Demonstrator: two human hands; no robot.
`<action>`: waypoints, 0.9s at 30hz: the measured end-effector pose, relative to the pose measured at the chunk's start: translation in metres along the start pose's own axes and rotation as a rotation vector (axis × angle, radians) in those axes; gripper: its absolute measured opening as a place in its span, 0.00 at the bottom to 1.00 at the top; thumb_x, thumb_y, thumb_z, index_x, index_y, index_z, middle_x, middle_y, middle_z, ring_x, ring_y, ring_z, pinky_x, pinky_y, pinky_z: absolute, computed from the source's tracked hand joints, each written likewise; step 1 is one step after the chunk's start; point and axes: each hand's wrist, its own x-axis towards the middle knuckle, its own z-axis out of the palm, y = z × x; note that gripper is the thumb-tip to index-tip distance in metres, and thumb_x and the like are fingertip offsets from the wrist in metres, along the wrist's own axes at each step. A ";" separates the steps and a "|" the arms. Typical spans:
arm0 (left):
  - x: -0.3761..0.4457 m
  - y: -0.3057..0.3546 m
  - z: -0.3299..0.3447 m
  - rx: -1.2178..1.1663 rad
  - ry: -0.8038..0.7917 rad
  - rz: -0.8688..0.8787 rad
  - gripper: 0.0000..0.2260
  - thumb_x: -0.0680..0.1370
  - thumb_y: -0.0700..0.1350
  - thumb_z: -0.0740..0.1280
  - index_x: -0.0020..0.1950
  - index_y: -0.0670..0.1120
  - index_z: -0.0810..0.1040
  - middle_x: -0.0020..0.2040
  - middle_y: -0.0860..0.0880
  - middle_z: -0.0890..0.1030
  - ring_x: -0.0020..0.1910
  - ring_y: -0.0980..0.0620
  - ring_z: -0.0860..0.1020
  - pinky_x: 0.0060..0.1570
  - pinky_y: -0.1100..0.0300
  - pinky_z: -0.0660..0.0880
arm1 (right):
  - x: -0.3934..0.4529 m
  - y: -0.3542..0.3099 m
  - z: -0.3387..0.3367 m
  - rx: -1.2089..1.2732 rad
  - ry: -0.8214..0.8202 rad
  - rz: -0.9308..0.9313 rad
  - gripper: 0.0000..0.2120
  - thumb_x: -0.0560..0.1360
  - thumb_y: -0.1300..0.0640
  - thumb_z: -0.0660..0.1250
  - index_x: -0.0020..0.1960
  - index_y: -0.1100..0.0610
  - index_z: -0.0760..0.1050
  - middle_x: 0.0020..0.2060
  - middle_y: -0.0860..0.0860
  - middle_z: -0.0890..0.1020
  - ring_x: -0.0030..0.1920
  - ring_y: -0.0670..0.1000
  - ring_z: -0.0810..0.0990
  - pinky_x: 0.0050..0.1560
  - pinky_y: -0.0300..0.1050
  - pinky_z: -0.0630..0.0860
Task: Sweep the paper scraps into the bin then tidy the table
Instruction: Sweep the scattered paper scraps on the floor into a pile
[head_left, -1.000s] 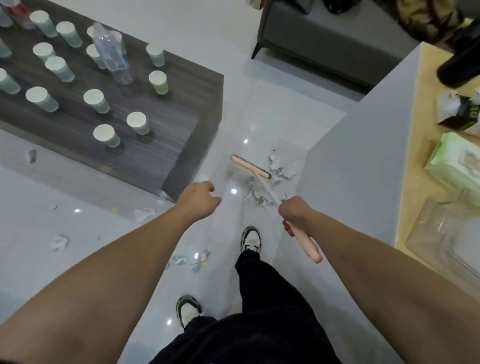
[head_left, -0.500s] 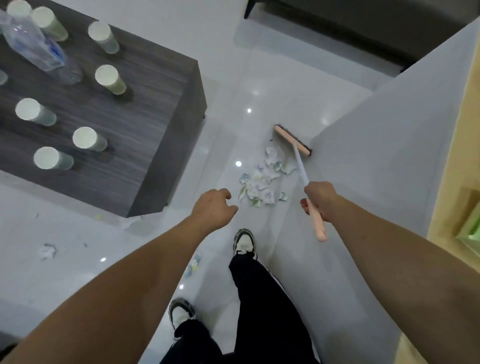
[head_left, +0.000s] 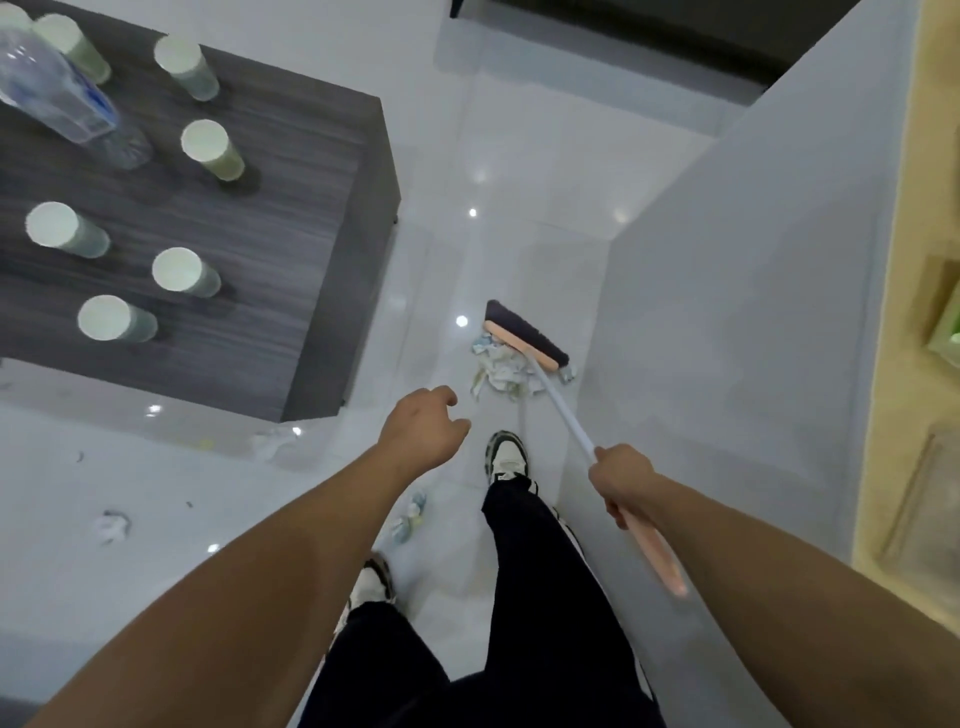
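My right hand (head_left: 621, 480) grips the pink-ended handle of a broom (head_left: 563, 410). Its pink head with dark bristles (head_left: 524, 335) rests on the white floor against the far side of a pile of crumpled paper scraps (head_left: 498, 371). My left hand (head_left: 423, 428) hovers left of the pile, fingers loosely curled, holding nothing. More scraps lie near my feet (head_left: 410, 514) and at the left (head_left: 111, 525). The dark wooden table (head_left: 291, 223) at upper left carries several paper cups (head_left: 208, 148) and a clear plastic bottle (head_left: 62, 98). No bin is in view.
A grey wall (head_left: 753, 291) stands close on the right, with a yellowish counter top (head_left: 898, 332) beyond it. A dark sofa base (head_left: 649, 36) sits at the top. My shoe (head_left: 506, 457) is just below the pile.
The broom head has dragged the scraps nearer to my feet and bunched them tighter. The view has dropped lower and closer to the floor.
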 end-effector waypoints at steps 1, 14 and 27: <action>-0.009 -0.011 0.000 0.015 0.005 0.014 0.21 0.75 0.55 0.65 0.67 0.50 0.72 0.62 0.48 0.76 0.58 0.47 0.75 0.49 0.59 0.69 | -0.009 0.002 0.017 -0.018 -0.013 -0.008 0.14 0.77 0.68 0.53 0.59 0.65 0.72 0.31 0.60 0.77 0.14 0.53 0.72 0.15 0.40 0.69; -0.130 -0.135 0.037 0.091 -0.074 0.033 0.16 0.75 0.51 0.65 0.62 0.51 0.75 0.56 0.47 0.79 0.51 0.48 0.75 0.41 0.60 0.69 | -0.139 0.051 0.255 -0.024 -0.150 -0.013 0.19 0.75 0.62 0.53 0.62 0.61 0.72 0.38 0.57 0.76 0.22 0.52 0.76 0.18 0.40 0.71; -0.199 -0.112 0.053 0.021 0.118 0.019 0.20 0.75 0.53 0.66 0.66 0.49 0.74 0.61 0.46 0.77 0.57 0.46 0.75 0.46 0.59 0.67 | -0.157 0.095 0.196 0.319 0.118 -0.089 0.21 0.74 0.63 0.56 0.64 0.56 0.74 0.42 0.60 0.79 0.25 0.55 0.75 0.24 0.43 0.75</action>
